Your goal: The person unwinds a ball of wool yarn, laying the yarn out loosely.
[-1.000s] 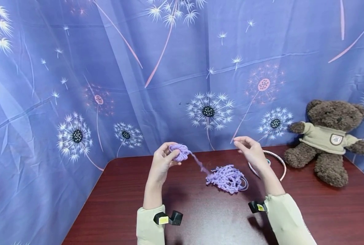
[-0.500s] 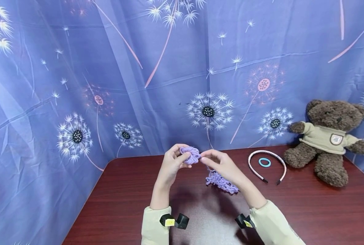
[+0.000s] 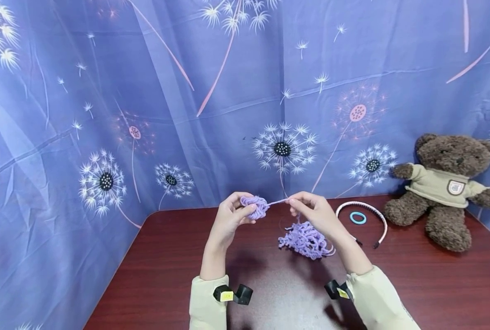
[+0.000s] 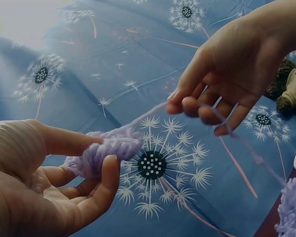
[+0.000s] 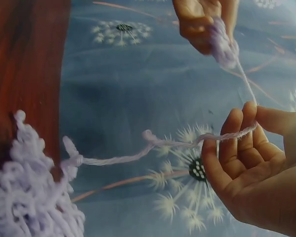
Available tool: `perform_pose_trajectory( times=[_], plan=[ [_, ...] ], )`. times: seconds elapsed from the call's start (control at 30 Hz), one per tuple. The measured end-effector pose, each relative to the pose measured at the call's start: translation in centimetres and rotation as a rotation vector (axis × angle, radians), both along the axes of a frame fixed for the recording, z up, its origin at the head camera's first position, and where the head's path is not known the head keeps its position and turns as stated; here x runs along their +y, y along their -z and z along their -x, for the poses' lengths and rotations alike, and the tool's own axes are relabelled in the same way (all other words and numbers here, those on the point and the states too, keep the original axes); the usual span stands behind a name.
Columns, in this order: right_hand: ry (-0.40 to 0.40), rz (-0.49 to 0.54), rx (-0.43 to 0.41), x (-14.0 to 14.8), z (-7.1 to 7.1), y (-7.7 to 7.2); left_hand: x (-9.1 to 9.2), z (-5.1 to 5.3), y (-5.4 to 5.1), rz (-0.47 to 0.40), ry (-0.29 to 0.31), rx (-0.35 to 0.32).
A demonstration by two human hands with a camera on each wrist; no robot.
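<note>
My left hand (image 3: 227,219) holds a small wound bundle of lilac yarn (image 3: 256,207) between thumb and fingers, above the table's back edge. To its right, my right hand (image 3: 316,214) pinches the yarn strand (image 4: 147,114) between thumb and index finger, and the strand runs taut from the bundle to that pinch. Past the fingertips the strand hangs slack, with small knots along it, as the right wrist view shows. It leads down to a loose, looped heap of lilac yarn (image 3: 305,240) on the table, below the right hand.
A white headband (image 3: 382,223) and a blue ring (image 3: 358,217) lie right of the right forearm. Beyond them a brown teddy bear (image 3: 444,183) sits against the dandelion-print curtain (image 3: 228,151). The dark red wooden table (image 3: 154,275) ends at this curtain.
My right hand came left to the bundle and pinched the strand close to it, then drew it rightward, stretching it straight. The left hand moved slightly right, still holding the bundle.
</note>
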State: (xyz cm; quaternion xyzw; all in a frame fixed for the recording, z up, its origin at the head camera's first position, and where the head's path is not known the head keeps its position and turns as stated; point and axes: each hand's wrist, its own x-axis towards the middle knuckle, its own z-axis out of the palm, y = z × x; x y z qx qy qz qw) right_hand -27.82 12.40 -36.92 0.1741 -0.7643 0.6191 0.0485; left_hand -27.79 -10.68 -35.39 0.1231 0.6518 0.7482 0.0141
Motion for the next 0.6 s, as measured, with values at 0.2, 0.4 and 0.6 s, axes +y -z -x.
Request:
perform_pose_trajectory(
  times=[0.2, 0.4, 0.6],
  plan=[
    [0.061, 0.069, -0.002, 2.0, 0.6, -0.3, -0.5, 0.2, -0.1, -0.015, -0.030, -0.011],
    [0.111, 0.201, -0.019, 4.3, 1.0, -0.4, -1.3, 0.2, -0.3, -0.036, -0.071, -0.013],
    [0.169, 0.271, -0.043, 6.7, 1.4, -0.4, -2.0, 0.1, -0.4, -0.052, -0.099, -0.021]
  ],
)
